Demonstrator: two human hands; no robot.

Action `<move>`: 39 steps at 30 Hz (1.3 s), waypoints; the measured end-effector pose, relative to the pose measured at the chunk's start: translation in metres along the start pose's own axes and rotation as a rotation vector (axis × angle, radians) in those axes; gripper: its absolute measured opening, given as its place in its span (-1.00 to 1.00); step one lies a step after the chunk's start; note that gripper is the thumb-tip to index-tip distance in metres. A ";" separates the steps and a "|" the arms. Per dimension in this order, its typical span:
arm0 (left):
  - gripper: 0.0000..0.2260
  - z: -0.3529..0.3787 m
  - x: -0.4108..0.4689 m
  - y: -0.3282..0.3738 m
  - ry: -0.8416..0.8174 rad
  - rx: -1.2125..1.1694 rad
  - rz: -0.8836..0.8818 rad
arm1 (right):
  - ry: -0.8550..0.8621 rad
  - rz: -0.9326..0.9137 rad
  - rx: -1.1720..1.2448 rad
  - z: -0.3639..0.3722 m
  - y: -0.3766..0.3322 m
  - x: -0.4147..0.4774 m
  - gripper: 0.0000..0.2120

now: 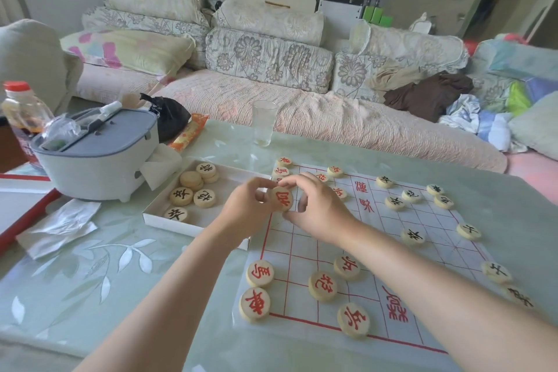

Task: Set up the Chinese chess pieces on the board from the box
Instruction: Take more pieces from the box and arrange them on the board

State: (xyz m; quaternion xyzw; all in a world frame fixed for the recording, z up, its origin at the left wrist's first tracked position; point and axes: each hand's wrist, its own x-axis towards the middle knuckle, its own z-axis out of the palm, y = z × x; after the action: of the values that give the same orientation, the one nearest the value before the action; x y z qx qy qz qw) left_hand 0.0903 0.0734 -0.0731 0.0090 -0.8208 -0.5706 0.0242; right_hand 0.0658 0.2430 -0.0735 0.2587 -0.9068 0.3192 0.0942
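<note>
The paper board lies on the glass-topped table, its red grid running away from the viewer. Its left edge is just beside the white box; whether the two touch is hidden under the left forearm. Red-marked pieces line that left side: a chariot at the near corner, a horse just beyond it, then a cannon and two soldiers further in, the nearer soldier sitting on the board's near border line. Black-marked pieces are scattered along the right side, some on the very edge of the paper. Between the two groups the middle of the grid is bare paper – the widest free stretch on the board.

In the box a handful of black-marked pieces lie flat, a few stacked at the far end. A grey lidded container stands close behind the box, and an empty glass stands beyond the board's far edge.

Both hands meet above the board's left edge, about halfway along it. Between them they hold one red-marked piece, tipped up so that its face shows to the camera – clear of the paper. The left hand pinches its left rim with curled fingers; the right hand curls over the top and right rim, thumb below.
</note>
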 end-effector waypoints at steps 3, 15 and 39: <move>-0.69 0.006 -0.006 0.001 -0.001 -0.013 -0.013 | 0.026 -0.009 0.008 -0.001 0.002 -0.012 -0.45; -0.84 -0.038 -0.021 -0.026 -0.040 0.808 0.231 | -0.288 0.169 -0.150 0.004 -0.014 -0.036 -0.73; -0.66 -0.112 -0.002 -0.052 0.165 0.824 -0.025 | -0.429 0.089 -0.212 0.039 -0.063 0.033 -0.65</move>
State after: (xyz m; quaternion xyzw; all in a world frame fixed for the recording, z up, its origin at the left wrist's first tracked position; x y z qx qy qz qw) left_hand 0.0969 -0.0491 -0.0830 0.0737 -0.9756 -0.1920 0.0774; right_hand 0.0706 0.1638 -0.0594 0.2689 -0.9450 0.1640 -0.0881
